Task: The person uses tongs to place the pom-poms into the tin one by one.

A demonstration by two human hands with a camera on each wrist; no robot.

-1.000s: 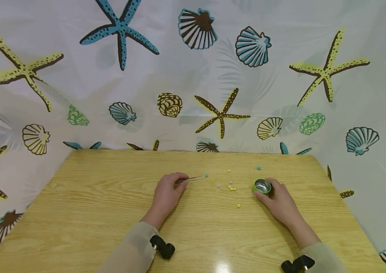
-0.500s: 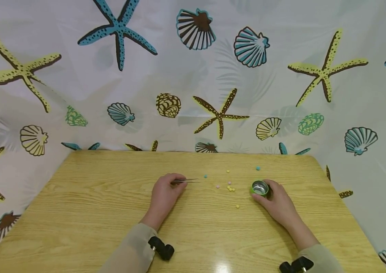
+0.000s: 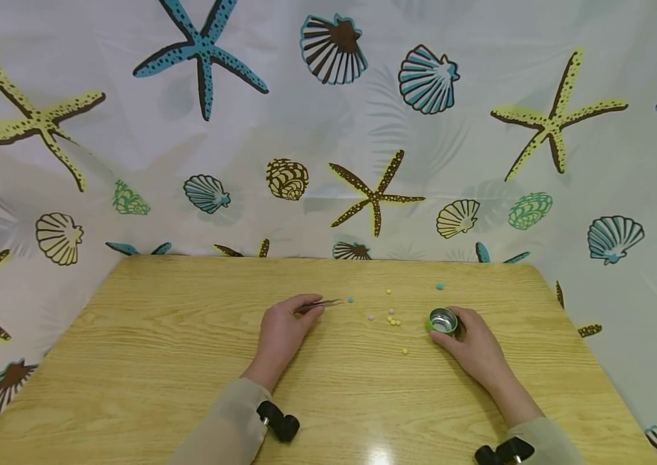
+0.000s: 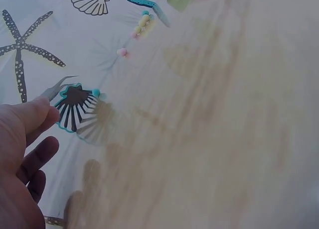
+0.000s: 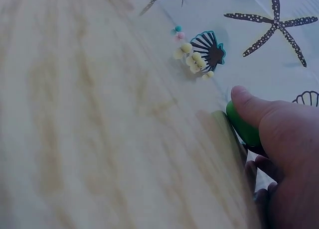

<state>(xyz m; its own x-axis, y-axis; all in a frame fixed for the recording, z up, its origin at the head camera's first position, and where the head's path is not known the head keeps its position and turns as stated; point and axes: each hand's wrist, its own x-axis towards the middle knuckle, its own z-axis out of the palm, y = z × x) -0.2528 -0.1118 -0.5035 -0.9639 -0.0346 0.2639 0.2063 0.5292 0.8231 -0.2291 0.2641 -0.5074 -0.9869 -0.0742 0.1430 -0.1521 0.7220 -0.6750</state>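
My left hand [image 3: 281, 332] pinches a pair of metal tweezers [image 3: 321, 305] between thumb and fingers, its fine tips pointing right. Just beyond those tips lies a small blue bead [image 3: 350, 299], apart from them in the head view. From the left wrist, the tweezers [image 4: 59, 88] show bent tips close to the blue bead [image 4: 96, 92]. On the right, my right hand [image 3: 476, 345] grips a small green cup [image 3: 442, 321] with a shiny metal inside, upright on the table. In the right wrist view the thumb presses the green cup's side [image 5: 242, 125].
Between the hands lie pink beads [image 3: 371, 317] and several yellow beads [image 3: 392, 321], with one yellow bead [image 3: 405, 351] nearer the front. Another blue bead [image 3: 440, 286] sits behind the cup. A patterned curtain [image 3: 305, 226] rises at the table's [image 3: 159, 336] back edge.
The tweezers' tips were spread wider and drew back left from the blue bead; now they are closer together and slightly nearer it again. The cup has shifted slightly left.
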